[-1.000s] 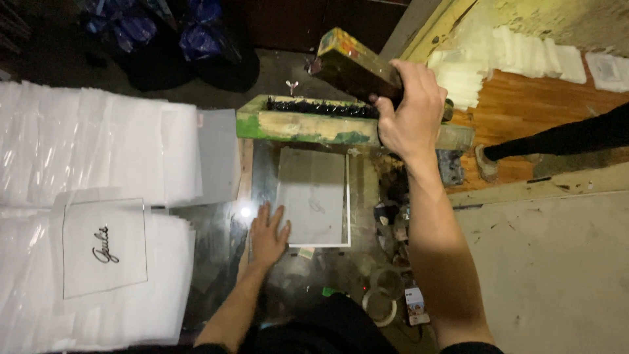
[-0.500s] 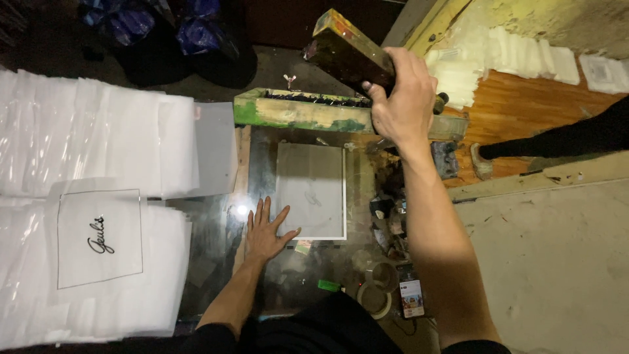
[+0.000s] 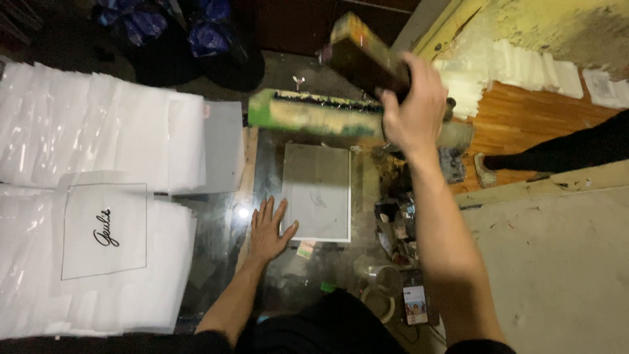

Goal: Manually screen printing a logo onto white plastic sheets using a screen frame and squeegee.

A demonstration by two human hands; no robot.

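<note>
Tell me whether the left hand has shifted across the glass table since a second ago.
Barely. The left hand stays flat on the glass table at the left edge of the grey sheet, fingers spread, as before.

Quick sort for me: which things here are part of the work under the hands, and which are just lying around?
In hand:
- right hand gripping the long stained block
- left hand flat on the glass, touching the pale sheet
- green-edged frame above the sheet

Lying about:
- stacks of white bags
- printed bag
- tape rolls
- phone
- dark blue sacks
</note>
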